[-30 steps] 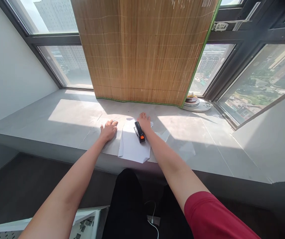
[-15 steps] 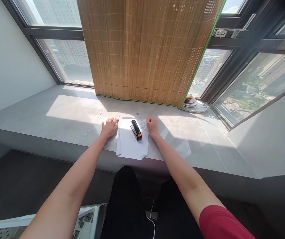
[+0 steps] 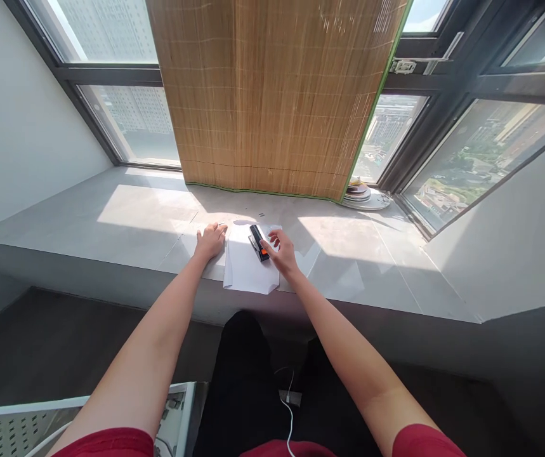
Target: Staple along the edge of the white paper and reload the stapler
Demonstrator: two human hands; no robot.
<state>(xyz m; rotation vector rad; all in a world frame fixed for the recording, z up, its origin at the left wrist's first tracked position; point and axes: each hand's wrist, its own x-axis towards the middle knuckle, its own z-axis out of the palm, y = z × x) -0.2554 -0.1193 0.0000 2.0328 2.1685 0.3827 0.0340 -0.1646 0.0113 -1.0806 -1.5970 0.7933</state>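
A black stapler (image 3: 256, 237) with an orange patch at its near end lies slantwise on white sheets of paper (image 3: 247, 274) on the pale window sill. My left hand (image 3: 212, 240) rests on the sill just left of the paper, fingers stretched out. Over the right side of the sheets is my right hand (image 3: 282, 253), its thumb and bent fingers apart. The thumb reaches the stapler's orange end; whether it touches cannot be made out. Part of the paper's right side is hidden beneath this hand.
A bamboo blind (image 3: 272, 101) hangs behind the sill. Stacked plates (image 3: 365, 198) stand at the back right by the window frame. Below, a white perforated basket (image 3: 19, 431) sits at lower left, and a white cable (image 3: 291, 419) hangs between the legs.
My right hand has gone from a fist at the paper's right edge to parted fingers beside the stapler, moving left. My left hand stays in place. The view has shifted slightly.
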